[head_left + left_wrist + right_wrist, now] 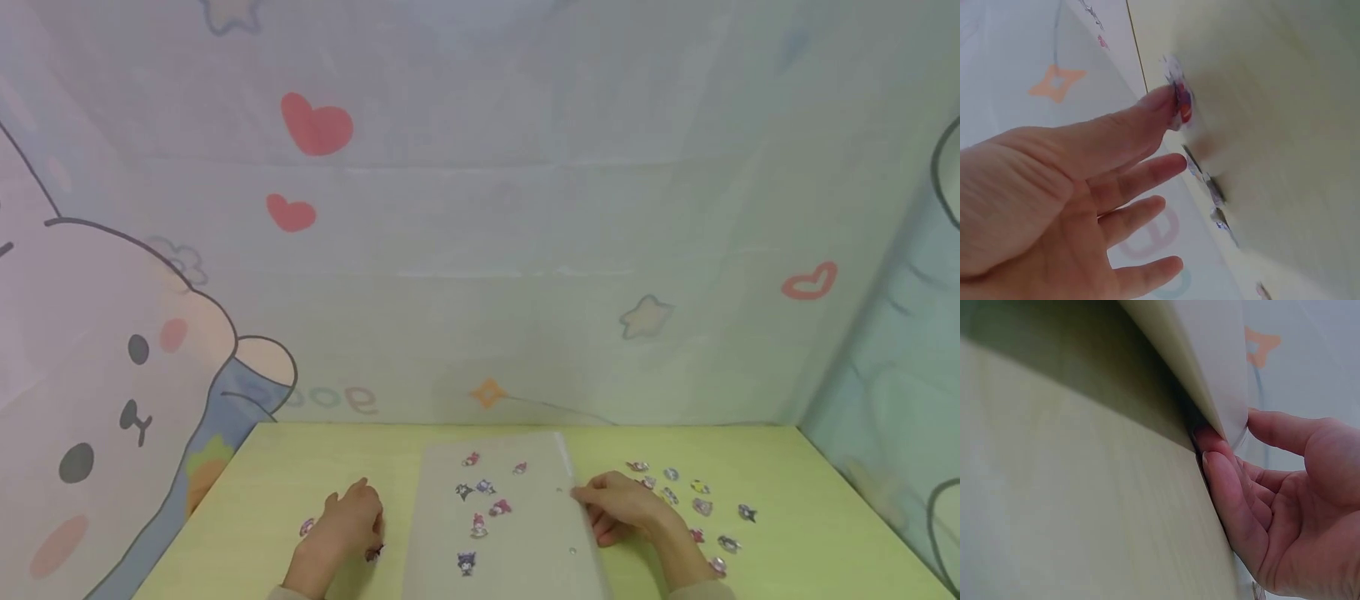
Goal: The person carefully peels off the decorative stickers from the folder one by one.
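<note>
A small cartoon sticker point(1182, 103) with red and purple on it is between the thumb and index finger of my left hand point(348, 521), low over the table. The index finger is mostly hidden behind the thumb, and the other fingers are spread. Another sticker point(307, 527) lies to the left of that hand. A white folder point(517, 567) lies in the middle, with several cartoon stickers, such as a dark-capped one point(467, 563), on its face. My right hand point(618, 504) grips the folder's right edge, thumb on top and fingers underneath, lifting it off the table a little.
More small stickers point(702, 506) lie scattered on the pale yellow table point(810, 533) to the right, around my right forearm. Behind the table hangs a cloth backdrop point(525, 317) printed with hearts, stars and a big cartoon animal at the left.
</note>
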